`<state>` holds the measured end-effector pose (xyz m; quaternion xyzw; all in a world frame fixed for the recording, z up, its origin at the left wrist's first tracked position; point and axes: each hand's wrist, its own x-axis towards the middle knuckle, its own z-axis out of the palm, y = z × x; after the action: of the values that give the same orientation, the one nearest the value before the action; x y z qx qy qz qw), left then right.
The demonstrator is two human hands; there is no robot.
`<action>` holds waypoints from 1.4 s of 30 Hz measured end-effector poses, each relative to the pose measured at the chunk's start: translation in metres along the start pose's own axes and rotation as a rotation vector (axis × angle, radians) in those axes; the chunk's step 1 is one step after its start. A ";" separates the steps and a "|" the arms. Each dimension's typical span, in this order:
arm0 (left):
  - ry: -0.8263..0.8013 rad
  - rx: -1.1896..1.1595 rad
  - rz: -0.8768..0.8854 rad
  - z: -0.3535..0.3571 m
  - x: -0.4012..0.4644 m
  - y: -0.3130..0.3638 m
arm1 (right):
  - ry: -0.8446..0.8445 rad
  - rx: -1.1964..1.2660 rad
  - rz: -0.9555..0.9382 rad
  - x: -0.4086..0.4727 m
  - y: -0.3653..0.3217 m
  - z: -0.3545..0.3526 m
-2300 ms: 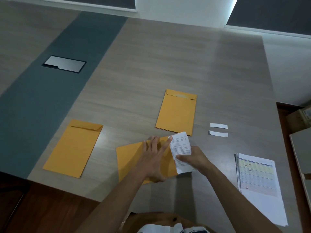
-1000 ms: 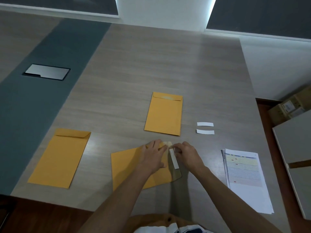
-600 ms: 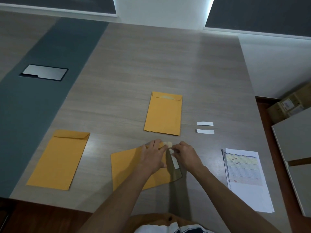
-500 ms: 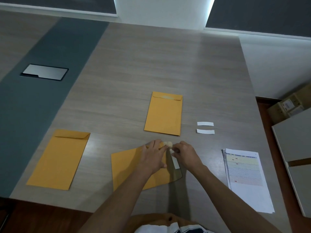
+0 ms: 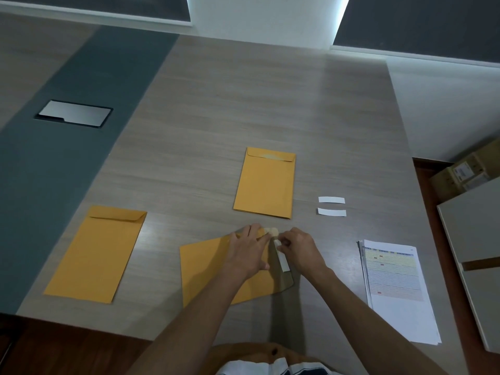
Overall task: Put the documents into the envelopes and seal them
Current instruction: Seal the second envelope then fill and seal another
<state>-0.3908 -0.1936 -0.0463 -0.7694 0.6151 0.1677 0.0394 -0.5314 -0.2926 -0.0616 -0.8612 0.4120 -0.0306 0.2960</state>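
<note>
Both forearms reach up from the bottom edge toward frame centre. The left hand (image 5: 247,253) lies flat, fingers spread and straight. The right hand (image 5: 299,250) curls, fingertips pinching at its left.

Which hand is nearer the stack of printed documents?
Right. The right hand is beside the stack of printed documents, across bare table; the left hand lies farther off, on the envelope.

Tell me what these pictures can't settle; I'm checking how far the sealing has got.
All in the head view:
- Whether a document is inside the near envelope: its paper wall hides the contents.
- The flap's adhesive under the white strip: covered by the right hand and left hand.
- Printing on the document stack: too small.
- Whether the far envelope and left envelope are stuck shut: flaps lie flat.
</note>
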 end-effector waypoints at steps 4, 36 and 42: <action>-0.008 -0.007 -0.001 -0.001 0.001 0.000 | 0.017 0.007 0.020 0.001 -0.001 0.001; 0.032 -0.060 -0.146 0.000 0.003 0.003 | 0.223 0.879 0.392 0.029 0.028 -0.080; 0.080 -0.083 -0.264 0.003 0.010 0.012 | 0.374 0.858 0.627 0.072 0.062 -0.126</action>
<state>-0.4008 -0.2048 -0.0501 -0.8507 0.5021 0.1556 0.0050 -0.5642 -0.4365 -0.0053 -0.4800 0.6443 -0.2580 0.5365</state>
